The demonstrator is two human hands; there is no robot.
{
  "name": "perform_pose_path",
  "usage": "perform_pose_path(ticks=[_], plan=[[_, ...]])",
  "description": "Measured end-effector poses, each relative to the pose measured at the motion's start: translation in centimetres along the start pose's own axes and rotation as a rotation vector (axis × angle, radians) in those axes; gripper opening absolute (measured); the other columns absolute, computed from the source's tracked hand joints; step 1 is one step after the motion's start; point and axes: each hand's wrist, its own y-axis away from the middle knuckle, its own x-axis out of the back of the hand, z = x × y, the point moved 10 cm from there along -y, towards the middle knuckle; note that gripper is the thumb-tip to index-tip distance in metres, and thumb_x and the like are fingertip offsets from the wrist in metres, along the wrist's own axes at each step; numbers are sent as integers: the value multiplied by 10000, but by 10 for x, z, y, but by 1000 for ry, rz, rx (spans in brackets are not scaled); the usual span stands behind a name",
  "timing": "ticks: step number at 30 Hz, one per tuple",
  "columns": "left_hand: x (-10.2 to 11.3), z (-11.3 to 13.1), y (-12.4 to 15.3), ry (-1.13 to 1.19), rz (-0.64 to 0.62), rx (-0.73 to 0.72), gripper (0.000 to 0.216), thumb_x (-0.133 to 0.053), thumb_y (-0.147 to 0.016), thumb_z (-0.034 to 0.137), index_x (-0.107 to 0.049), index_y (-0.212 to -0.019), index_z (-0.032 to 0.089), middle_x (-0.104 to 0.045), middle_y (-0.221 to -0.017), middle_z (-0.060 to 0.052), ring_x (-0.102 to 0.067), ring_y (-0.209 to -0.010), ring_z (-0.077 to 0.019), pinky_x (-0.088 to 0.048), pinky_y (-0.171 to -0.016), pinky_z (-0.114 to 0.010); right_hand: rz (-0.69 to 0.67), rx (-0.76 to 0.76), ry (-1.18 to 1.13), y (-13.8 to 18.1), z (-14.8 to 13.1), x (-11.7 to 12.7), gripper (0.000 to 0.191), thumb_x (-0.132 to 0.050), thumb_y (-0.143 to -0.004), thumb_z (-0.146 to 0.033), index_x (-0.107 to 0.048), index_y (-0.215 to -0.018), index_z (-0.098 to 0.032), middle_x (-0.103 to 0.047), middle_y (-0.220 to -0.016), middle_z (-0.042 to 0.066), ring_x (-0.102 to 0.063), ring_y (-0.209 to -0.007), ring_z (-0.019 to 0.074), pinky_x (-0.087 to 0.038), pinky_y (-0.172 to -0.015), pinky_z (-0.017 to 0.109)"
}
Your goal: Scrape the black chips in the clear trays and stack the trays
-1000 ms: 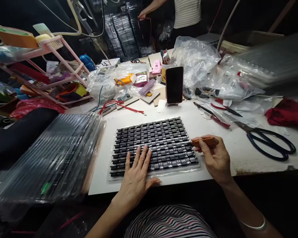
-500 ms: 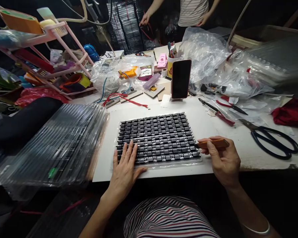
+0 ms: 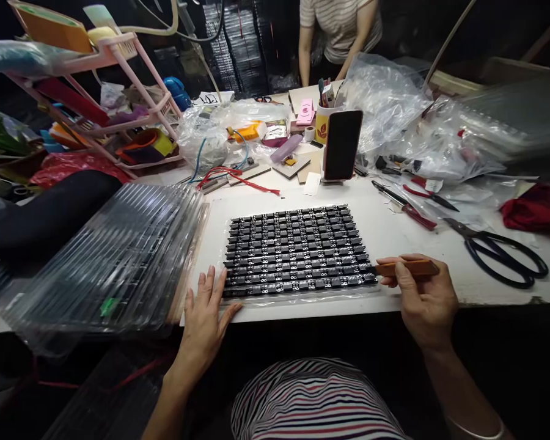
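Table (image 3: 403, 235) carries the rows of black components (image 3: 297, 253), and the danger, I'd judge, is a slip or too hard a push of the orange-handled tool (image 3: 407, 267) knocking the nearest ones askew! They lie between the hands: left hand (image 3: 204, 315) spread flat, gripping nothing, at their front left corner, touching or not I can't tell; right hand (image 3: 424, 299) pinching that handle, dark tip right at their right edge.

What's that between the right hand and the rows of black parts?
In the head view, an orange-handled tool, gripped by the right hand and pointing toward the black parts.
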Motion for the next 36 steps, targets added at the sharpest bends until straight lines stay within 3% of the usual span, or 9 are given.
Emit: perform_pose_path(ticks=[5, 22, 31, 36], plan=[[-3, -2, 1, 99, 7, -4, 648, -375, -931, 433, -77, -1479, 260, -255, -1503, -145, -204, -1389, -311, -271, -1052, -576, 2, -3, 11, 3, -3, 0, 199, -595, -850, -304, -517, -1006, -208, -670, -892, 36, -621, -610, 137, -516, -574, 286], [-3, 1, 1, 113, 4, 23, 655, -374, -921, 474, -133, -1474, 220, -279, -1491, -169, -249, -1378, -306, -241, -1070, -567, 5, 2, -26, 4, -7, -5, 198, -591, -853, -301, -511, -1008, -209, -671, -890, 39, -621, -612, 139, -515, -585, 291], [2, 7, 0, 120, 4, 69, 653, -400, -907, 490, -179, -1466, 236, -262, -1499, -165, -239, -1382, -305, -249, -1071, -551, -68, -21, -54, 14, -12, -33, 210, -605, -841, -300, -528, -1018, -218, -670, -917, 45, -644, -696, 164, -540, -608, 304], [4, 7, 2, 139, 9, 75, 726, -412, -901, 491, -74, -1480, 211, -303, -1482, -165, -244, -1382, -287, -244, -1084, -529, -156, -28, -91, 23, -15, -60, 208, -597, -848, -275, -532, -1040, -227, -667, -937, 36, -644, -698, 151, -548, -622, 291]])
